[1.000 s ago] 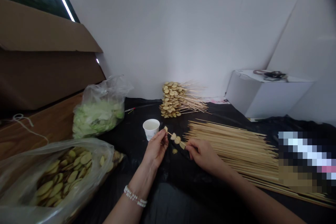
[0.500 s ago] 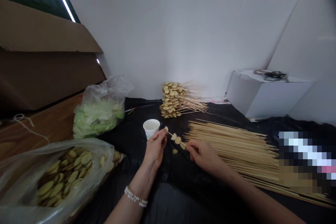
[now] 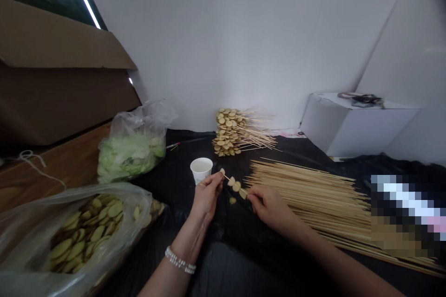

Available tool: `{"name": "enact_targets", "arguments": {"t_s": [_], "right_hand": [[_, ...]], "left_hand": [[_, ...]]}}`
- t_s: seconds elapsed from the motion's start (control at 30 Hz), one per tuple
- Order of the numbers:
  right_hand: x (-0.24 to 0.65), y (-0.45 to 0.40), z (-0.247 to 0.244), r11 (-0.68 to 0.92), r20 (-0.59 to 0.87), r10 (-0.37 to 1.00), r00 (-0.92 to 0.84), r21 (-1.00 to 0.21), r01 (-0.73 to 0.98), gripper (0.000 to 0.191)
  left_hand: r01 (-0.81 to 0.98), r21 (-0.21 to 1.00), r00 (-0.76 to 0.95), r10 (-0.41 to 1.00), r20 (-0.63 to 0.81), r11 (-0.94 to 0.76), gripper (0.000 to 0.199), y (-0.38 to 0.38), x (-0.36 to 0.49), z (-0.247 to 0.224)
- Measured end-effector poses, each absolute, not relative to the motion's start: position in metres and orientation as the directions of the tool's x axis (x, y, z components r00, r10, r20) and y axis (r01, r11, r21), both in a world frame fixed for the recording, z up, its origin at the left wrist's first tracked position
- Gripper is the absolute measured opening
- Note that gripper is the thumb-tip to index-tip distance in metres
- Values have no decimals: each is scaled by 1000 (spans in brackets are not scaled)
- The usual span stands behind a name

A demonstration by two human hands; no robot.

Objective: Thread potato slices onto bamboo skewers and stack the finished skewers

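My right hand point(image 3: 266, 204) is closed on a thin wooden skewer point(image 3: 226, 177) that carries several pale potato slices point(image 3: 236, 186). At the skewer's far end, my left hand point(image 3: 208, 195) pinches one more potato slice point(image 3: 222, 171). The skewer tip appears to be at or in this slice; how deep it goes is hard to see. A loose slice point(image 3: 232, 200) lies on the black sheet below the skewer. Just behind my left hand stands a white paper cup point(image 3: 201, 170).
An open plastic bag of potato slices point(image 3: 97, 227) sits front left, a bag of green leaves point(image 3: 132, 153) behind it. Filled skewers point(image 3: 228, 132) are stacked by the wall. Bare skewers point(image 3: 313, 190) lie on the right, a white box point(image 3: 348, 125) beyond. A cardboard box point(image 3: 62, 97) stands left.
My left hand, with its slice, has shifted very slightly to the right toward the skewered slices. Everything else looks the same.
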State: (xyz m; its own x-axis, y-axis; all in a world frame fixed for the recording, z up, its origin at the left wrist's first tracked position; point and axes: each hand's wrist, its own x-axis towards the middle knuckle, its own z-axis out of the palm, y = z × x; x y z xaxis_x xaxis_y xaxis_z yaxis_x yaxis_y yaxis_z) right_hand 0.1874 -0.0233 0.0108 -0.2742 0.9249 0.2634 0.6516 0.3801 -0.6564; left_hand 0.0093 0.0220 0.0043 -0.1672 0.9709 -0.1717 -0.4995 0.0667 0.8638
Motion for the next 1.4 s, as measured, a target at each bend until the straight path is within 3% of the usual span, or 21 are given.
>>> {"name": "enact_targets", "arguments": {"t_s": [0.4,0.6,0.77,0.9,1.07,1.17,1.3,1.4], "right_hand": [[187,-22,7,405,301,913,-275,-593,696,23],[186,-24,8,316,173,945,-278,-699,641,27],[184,-24,5,379,270,925,-268,-607,699,23],[184,-24,5,356,205,933,-296,-644,677,26],[185,-24,3,414,303,908,-290,-537,735,22],[186,-23,4,386,276,922,-271,-614,688,23],[186,-21,5,287,132,944,-302,-782,553,27],[186,-20,3,320,176,940,-293,-754,574,25]], "left_hand": [[-441,895,-160,975,-156,71,36,21,9,3],[-361,933,-188,979,-84,11,34,20,11,1],[-435,897,-137,979,-151,77,33,19,11,3],[-461,881,-114,977,-179,107,34,19,10,4],[-468,876,-107,977,-185,115,36,20,10,3],[-477,869,-88,978,-192,128,36,20,10,3],[-490,859,-55,978,-202,150,36,19,10,5],[-492,857,-54,977,-206,153,35,18,10,6]]}}
